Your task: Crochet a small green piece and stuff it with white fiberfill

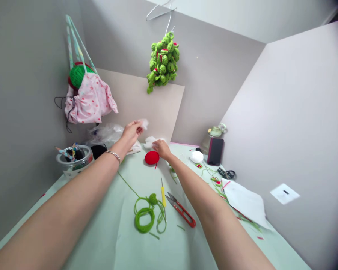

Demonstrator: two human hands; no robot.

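My left hand (133, 131) is raised near the back of the table, its fingers pinched on a small tuft of white stuffing (144, 124). Farther right, my right hand (162, 148) has its fingers closed at a larger clump of white stuffing (150, 142), just behind a red yarn ball (151, 158). Nearer to me lies a small green crocheted piece (152, 199) with a coil of green yarn (144, 220) attached. Beside it are a yellow-handled crochet hook (163, 195) and red-handled thread snips (183, 212).
At the left stands a jar (86, 159) of pens, with a plastic bag (108, 131) behind it. A white yarn ball (196, 156), a phone (215, 152) and a paper sheet (246, 200) are on the right. Green crocheted pieces (163, 63) hang above.
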